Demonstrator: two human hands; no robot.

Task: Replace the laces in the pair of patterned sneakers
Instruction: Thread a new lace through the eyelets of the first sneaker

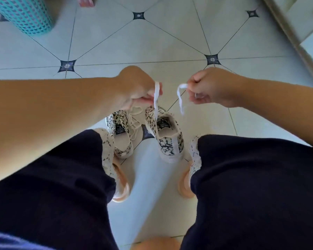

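Observation:
Two black-and-white patterned sneakers stand on the tiled floor between my knees. The left sneaker (pixel 120 132) has a loose cream lace (pixel 134 123) spilling from it. The right sneaker (pixel 165 134) has a white lace running up out of its eyelets. My left hand (pixel 137 89) pinches one end of that white lace (pixel 156 98) above the shoe. My right hand (pixel 211 87) pinches the other end (pixel 180 100), which hangs in a short loop. Both hands are held apart above the sneakers.
My legs in dark trousers fill the lower frame, with my feet in speckled slippers (pixel 116 170) with peach soles beside the sneakers. A turquoise mesh basket (pixel 23 13) stands at the far left. A door frame or furniture edge (pixel 293 37) runs along the right.

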